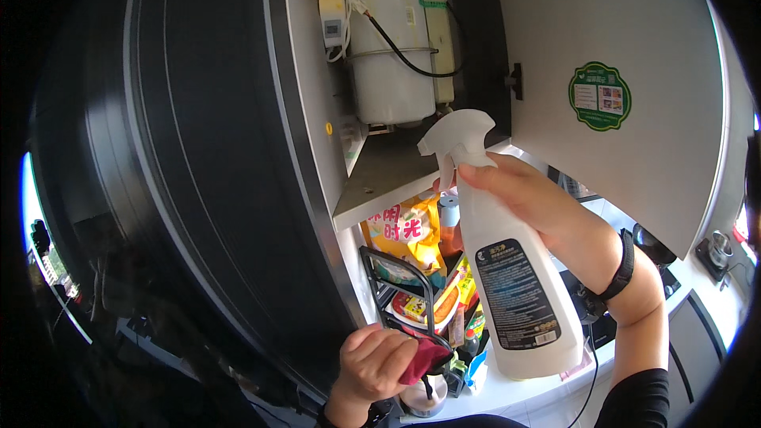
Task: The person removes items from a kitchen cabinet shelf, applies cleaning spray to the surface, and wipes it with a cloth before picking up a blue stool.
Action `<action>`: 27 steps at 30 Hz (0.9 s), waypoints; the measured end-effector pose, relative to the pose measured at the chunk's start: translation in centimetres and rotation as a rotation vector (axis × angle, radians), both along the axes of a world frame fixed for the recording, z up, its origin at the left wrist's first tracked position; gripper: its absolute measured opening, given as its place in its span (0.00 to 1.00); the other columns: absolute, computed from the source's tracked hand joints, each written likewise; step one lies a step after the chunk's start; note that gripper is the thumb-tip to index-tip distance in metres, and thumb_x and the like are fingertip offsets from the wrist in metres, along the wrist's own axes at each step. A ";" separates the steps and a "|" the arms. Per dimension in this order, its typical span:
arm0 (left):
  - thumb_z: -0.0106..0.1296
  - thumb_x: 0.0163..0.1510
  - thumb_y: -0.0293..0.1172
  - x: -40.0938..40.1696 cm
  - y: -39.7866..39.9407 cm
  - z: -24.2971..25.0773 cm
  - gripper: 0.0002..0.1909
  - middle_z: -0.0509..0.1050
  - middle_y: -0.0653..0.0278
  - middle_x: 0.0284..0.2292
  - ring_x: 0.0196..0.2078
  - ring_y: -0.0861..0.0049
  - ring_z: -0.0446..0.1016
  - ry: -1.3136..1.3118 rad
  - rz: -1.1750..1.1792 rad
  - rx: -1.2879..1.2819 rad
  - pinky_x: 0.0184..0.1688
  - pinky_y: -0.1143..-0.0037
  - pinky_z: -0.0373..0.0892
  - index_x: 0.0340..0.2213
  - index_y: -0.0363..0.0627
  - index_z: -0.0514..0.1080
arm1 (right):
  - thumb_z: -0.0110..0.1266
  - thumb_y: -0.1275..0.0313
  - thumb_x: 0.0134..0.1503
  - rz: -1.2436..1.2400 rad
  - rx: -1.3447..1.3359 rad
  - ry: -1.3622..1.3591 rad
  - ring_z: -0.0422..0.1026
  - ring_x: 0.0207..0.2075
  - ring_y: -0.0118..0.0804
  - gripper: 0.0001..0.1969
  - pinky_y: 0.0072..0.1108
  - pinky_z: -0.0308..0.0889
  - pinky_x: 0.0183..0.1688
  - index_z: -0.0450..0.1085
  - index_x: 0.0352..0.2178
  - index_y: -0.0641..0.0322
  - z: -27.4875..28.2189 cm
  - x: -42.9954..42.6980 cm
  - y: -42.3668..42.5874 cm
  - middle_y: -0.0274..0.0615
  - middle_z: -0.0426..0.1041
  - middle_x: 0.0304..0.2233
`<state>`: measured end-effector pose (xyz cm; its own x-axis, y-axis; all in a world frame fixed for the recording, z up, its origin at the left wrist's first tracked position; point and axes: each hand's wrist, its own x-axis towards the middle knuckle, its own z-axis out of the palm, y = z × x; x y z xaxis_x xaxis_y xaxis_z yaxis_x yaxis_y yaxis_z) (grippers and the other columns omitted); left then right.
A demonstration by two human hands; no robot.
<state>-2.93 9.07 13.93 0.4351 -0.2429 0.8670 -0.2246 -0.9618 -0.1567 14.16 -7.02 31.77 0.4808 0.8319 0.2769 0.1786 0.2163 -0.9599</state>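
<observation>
My right hand (523, 190) grips a white plastic spray bottle (475, 220) by the neck, just under its trigger head. The bottle tilts a little, its nozzle pointing left toward the open wall cabinet, and a dark printed label covers its lower body. Lower down, my left hand (380, 362) is closed around a crumpled dark red cloth (425, 359). Above the bottle, the cabinet's bottom board (386, 181) is in view. A white cylindrical appliance (392, 83) with cables hangs inside, beside a yellowed white box (332, 12) with a small display.
The cabinet door (594, 24) stands open at the right and bears a green sticker. A tall dark panel (220, 160) fills the left. Below the cabinet, a black rack (431, 291) holds food packages on the white counter (505, 398). A pan (651, 244) sits farther right.
</observation>
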 end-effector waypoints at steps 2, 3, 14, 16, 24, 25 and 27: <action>0.61 0.44 0.37 0.3 -0.4 0.0 0.12 0.75 0.69 0.27 0.32 0.77 0.75 0.023 0.124 0.085 0.40 0.77 0.66 0.30 0.47 0.73 | 0.55 0.53 0.53 -0.037 -0.074 0.017 0.73 0.26 0.30 0.23 0.21 0.70 0.26 0.66 0.39 0.62 0.4 0.4 0.5 0.40 0.70 0.28; 0.60 0.46 0.39 0.4 -0.3 -0.3 0.12 0.75 0.69 0.26 0.32 0.77 0.75 0.021 0.142 0.110 0.41 0.77 0.66 0.30 0.48 0.73 | 0.55 0.53 0.53 -0.034 -0.081 0.016 0.73 0.26 0.30 0.23 0.21 0.70 0.26 0.66 0.39 0.62 0.6 0.5 0.9 0.40 0.70 0.28; 0.48 0.53 0.34 -0.1 0.0 1.1 0.11 0.74 0.61 0.26 0.26 0.70 0.73 -0.081 -0.069 0.042 0.31 0.72 0.68 0.31 0.38 0.73 | 0.53 0.53 0.55 -0.005 -0.100 -0.030 0.76 0.25 0.35 0.23 0.24 0.73 0.28 0.65 0.39 0.64 1.8 1.9 3.0 0.43 0.71 0.31; 0.48 0.53 0.34 0.2 0.2 0.8 0.11 0.74 0.61 0.26 0.26 0.70 0.73 -0.085 -0.084 0.041 0.32 0.73 0.68 0.31 0.38 0.73 | 0.53 0.53 0.55 -0.042 -0.087 -0.036 0.76 0.26 0.36 0.24 0.24 0.73 0.28 0.64 0.41 0.64 1.6 2.1 3.1 0.43 0.70 0.32; 0.48 0.53 0.33 0.4 0.4 0.3 0.11 0.74 0.61 0.25 0.26 0.70 0.73 -0.089 -0.106 0.034 0.32 0.73 0.69 0.32 0.39 0.73 | 0.56 0.55 0.53 -0.129 -0.055 -0.059 0.75 0.27 0.33 0.23 0.23 0.71 0.27 0.64 0.40 0.63 0.7 3.0 1.6 0.40 0.70 0.29; 0.47 0.53 0.33 0.4 0.5 0.1 0.11 0.74 0.61 0.26 0.26 0.70 0.74 -0.083 -0.093 0.043 0.33 0.73 0.69 0.32 0.39 0.73 | 0.56 0.55 0.54 -0.167 -0.026 -0.077 0.74 0.27 0.32 0.22 0.22 0.70 0.27 0.65 0.40 0.63 0.3 3.1 1.3 0.40 0.70 0.29; 0.46 0.53 0.33 0.4 0.6 0.0 0.11 0.75 0.61 0.26 0.26 0.71 0.74 -0.076 -0.083 0.049 0.33 0.73 0.69 0.33 0.39 0.73 | 0.55 0.55 0.54 -0.207 0.001 -0.093 0.74 0.27 0.30 0.22 0.20 0.69 0.27 0.66 0.40 0.62 -0.1 2.9 0.9 0.40 0.70 0.29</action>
<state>-2.55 9.66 13.94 0.3456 -0.3185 0.8827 -0.2890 -0.9311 -0.2228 17.07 -6.12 31.65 0.6132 0.7182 0.3289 0.3074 0.1666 -0.9369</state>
